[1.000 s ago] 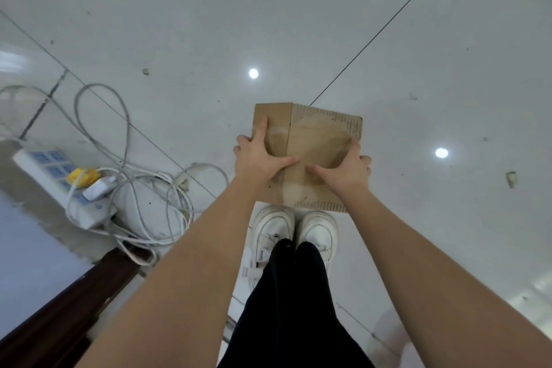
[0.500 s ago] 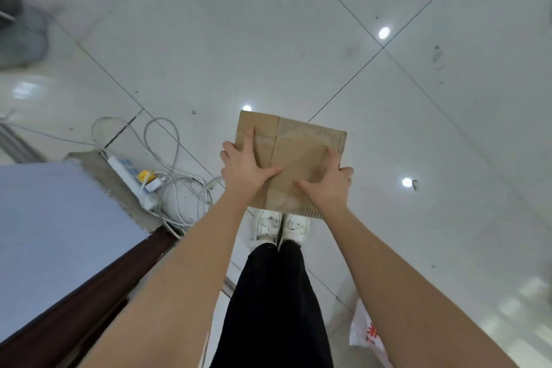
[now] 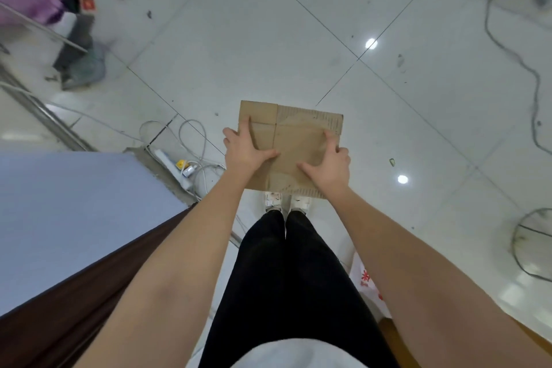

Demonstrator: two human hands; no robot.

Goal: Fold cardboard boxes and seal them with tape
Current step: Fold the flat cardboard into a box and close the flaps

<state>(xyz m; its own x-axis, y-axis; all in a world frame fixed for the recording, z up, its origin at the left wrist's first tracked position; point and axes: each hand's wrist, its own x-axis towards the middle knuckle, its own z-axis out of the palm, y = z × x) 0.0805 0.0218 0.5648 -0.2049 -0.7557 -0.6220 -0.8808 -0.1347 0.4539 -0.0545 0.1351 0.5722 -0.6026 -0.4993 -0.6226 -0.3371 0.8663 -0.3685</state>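
Bright overhead glare, warped blurry edges

The cardboard box is matt brown corrugated board, its cut edges showing rough fluting, with a faintly shinier strip across the face (tape, by the look of it). Under it the floor tiles are glossy white and mirror the ceiling lights. The table has a matt pale-blue top edged in dark, wood-like brown, and the power strip looks like smooth white plastic.

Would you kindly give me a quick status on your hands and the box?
Left hand and right hand both gripping the cardboard box. Box held over the floor, flaps folded shut. No tape roll in view.
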